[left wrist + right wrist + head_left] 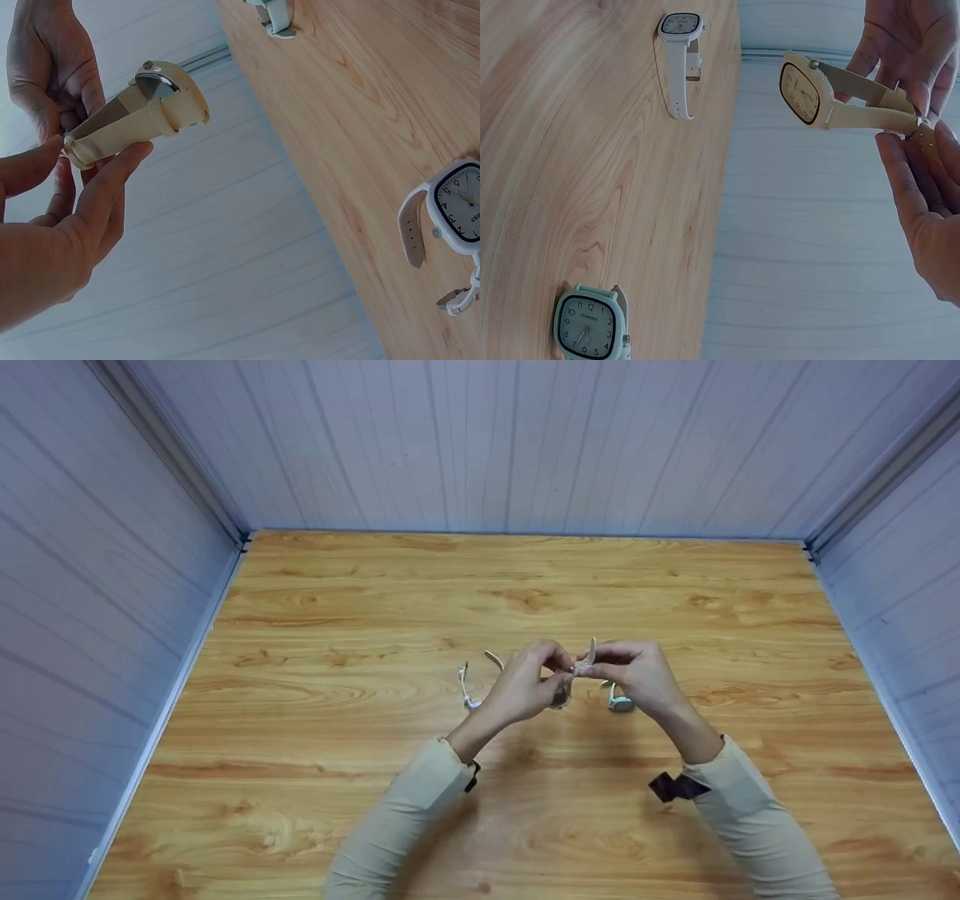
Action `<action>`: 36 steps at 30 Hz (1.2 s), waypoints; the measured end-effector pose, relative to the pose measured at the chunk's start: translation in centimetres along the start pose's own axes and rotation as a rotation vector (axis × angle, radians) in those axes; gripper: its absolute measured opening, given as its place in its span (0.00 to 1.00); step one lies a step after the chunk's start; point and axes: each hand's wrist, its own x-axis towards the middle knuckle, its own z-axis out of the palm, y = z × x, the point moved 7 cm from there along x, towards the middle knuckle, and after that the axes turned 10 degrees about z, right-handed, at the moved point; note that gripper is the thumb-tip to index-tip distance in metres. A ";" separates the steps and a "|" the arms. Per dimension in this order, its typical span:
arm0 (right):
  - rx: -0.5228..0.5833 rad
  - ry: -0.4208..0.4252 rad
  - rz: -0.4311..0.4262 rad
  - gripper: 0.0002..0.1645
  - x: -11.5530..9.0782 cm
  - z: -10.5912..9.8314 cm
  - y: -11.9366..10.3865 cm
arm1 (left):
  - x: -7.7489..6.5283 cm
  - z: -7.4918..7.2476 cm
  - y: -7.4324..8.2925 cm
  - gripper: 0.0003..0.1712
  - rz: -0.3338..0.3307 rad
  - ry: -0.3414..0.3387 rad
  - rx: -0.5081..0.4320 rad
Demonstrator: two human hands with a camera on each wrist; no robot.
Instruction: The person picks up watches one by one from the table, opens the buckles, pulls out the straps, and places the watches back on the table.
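Note:
A cream wristwatch hangs in the air between both hands, its strap closed into a loop. My left hand pinches the strap near the buckle. With thumb and fingers, my right hand pinches the holed strap end by that buckle. In the left wrist view the watch's strap runs from the fingertips to the case. The fingers partly cover the buckle, so how far the strap is fastened cannot be told.
On the wooden table, a white watch lies left of the hands with its strap unfastened. A mint-green watch lies beneath the right hand. Pale panel walls enclose the back and both sides.

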 end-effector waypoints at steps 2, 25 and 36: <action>-0.009 -0.002 0.007 0.12 0.0 0.0 0.0 | 0.0 0.0 0.0 0.03 0.018 0.001 -0.015; 0.010 0.001 0.007 0.12 0.0 -0.2 0.0 | -0.7 -0.1 -1.2 0.04 -0.086 0.018 -0.171; -0.014 0.010 0.014 0.13 0.1 -0.2 -0.1 | -0.6 -0.1 -1.3 0.09 -0.089 0.026 -0.093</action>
